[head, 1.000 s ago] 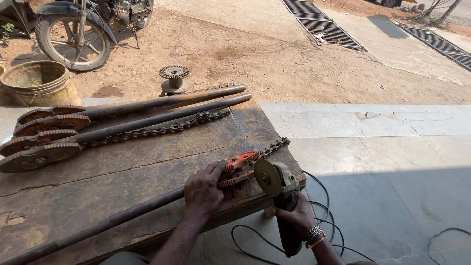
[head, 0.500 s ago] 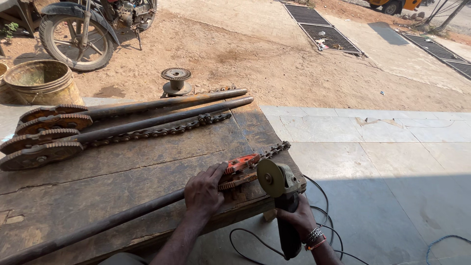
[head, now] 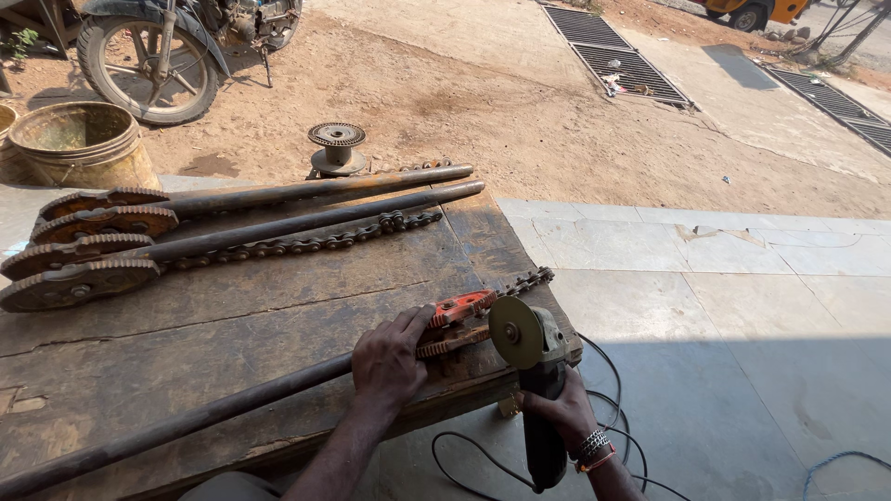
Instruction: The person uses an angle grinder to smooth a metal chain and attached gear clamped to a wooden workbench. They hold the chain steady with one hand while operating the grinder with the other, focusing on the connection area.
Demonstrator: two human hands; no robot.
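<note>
Both hands work at the near right corner of the wooden desk point(head: 232, 306). His or her left hand point(head: 390, 357) lies palm down with fingers spread, pressing on the toothed head of a chain wrench point(head: 455, 320), whose orange-red jaw piece shows just beyond the fingertips; the long rusty handle of this tool runs back from under the palm toward the near left edge of the desk, and its chain point(head: 524, 281) trails away past the hand to the desk's right edge. Just to the right of that hand, the right hand point(head: 561, 413) is closed around the dark body of an angle grinder point(head: 534, 362), held below the desk edge with the round disc point(head: 515, 332) raised beside the wrench head, close to it or touching; which one cannot be told. A beaded bracelet sits on the right wrist, and the grinder's black cable point(head: 483, 445) loops on the tiled floor point(head: 724, 297) below and to the right of it. Farther from the hands, across the desk, two more long chain wrenches point(head: 278, 209) lie side by side with their toothed heads at the left and a loose chain alongside them. Beyond the desk, on the sandy ground, stand a small metal spool point(head: 336, 147), a yellowish bucket point(head: 82, 144) and the wheel of a motorcycle point(head: 148, 60).
</note>
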